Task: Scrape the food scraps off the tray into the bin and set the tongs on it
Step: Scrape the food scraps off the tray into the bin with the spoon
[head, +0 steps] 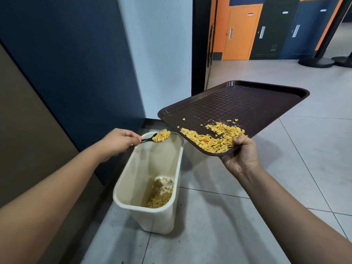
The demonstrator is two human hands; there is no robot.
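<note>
My right hand (241, 156) grips the near corner of a dark brown tray (245, 103), held in the air and tilted down toward me. Yellow flaky food scraps (213, 138) lie piled along the tray's low near edge. My left hand (119, 141) grips the handle of black tongs (147, 140), whose scoop end carries a heap of scraps (161, 135) above the far end of a cream bin (133, 168). More scraps (160, 195) lie on the bin's bottom.
The bin stands on a grey tiled floor (247, 216) against a dark blue wall panel (76, 63). A black door frame (199, 44) stands behind the tray. Black stanchion bases (316, 61) sit far right, before orange and dark lockers (242, 31).
</note>
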